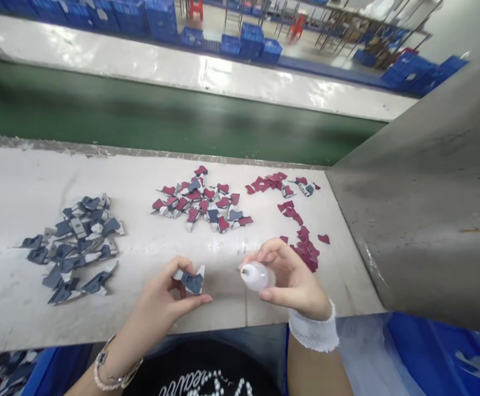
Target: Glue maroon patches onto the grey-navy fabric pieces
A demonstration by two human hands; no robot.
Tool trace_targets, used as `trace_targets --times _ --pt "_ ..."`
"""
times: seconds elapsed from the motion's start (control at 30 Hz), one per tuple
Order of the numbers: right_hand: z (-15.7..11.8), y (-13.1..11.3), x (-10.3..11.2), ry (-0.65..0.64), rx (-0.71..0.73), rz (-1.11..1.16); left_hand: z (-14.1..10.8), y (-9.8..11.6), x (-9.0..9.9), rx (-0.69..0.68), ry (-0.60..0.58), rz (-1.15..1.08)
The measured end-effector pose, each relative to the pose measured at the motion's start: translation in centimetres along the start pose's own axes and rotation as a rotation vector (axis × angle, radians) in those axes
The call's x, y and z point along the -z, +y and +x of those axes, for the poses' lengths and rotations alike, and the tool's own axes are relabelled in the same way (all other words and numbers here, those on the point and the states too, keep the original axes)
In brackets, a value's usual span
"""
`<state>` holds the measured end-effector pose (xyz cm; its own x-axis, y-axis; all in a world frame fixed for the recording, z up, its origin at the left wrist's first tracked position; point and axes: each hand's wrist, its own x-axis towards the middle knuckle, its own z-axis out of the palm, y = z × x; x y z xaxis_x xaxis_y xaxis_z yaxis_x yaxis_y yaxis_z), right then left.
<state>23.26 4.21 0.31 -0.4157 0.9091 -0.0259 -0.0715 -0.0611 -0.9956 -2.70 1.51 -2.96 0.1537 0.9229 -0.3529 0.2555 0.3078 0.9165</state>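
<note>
Between the thumb and fingers of my left hand point(167, 294) is a small grey and white plastic part point(193, 282), its dark recessed face turned up. My right hand point(293, 280) grips a white squeeze bottle point(257, 276) whose thin nozzle points left toward the part; the two are apart. Just beyond my right hand lies a pile of flat maroon pieces point(307, 250). Farther back in the middle, a heap of parts with maroon pieces on many of them point(200, 201) is spread out. A heap of grey and white parts point(77, 242) lies at the left.
More maroon pieces point(268, 182) lie at the back right near the metal panel point(425, 192). A green conveyor belt point(153, 118) runs behind the white table point(136, 313). Blue bins point(425, 357) stand below the table's front edge, and blue crates point(128, 16) line the far side.
</note>
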Motion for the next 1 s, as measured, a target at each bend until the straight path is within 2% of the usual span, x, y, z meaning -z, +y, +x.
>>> trace_targets --times 0.23,0.4,0.5,0.6,0.7,0.83,1.0 --pt "3.9 2.1 -1.5 0.136 -0.040 -0.244 -0.1 -0.5 -0.1 0.009 -0.066 -0.132" --pt "4.5 3.4 -1.5 0.127 -0.067 -0.421 -0.2 -0.6 -0.2 -0.002 -0.055 -0.111" --pt "2.9 3.0 0.7 0.216 -0.117 -0.579 -0.4 -0.9 -0.2 -0.022 -0.046 -0.086" --pt "0.7 2.4 4.7 0.404 -0.221 -0.785 -0.7 -1.0 -0.2 -0.032 -0.053 -0.087" --pt "-0.4 2.7 7.9 0.456 -0.349 -0.926 -0.8 -0.9 -0.2 -0.018 -0.065 -0.049" --pt "0.1 3.6 8.7 0.394 -0.451 -0.969 -0.7 -0.5 -0.6 -0.049 -0.105 0.030" --pt "1.9 3.1 8.2 0.348 -0.432 -0.925 -0.7 -0.2 -1.2 -0.114 -0.091 0.111"
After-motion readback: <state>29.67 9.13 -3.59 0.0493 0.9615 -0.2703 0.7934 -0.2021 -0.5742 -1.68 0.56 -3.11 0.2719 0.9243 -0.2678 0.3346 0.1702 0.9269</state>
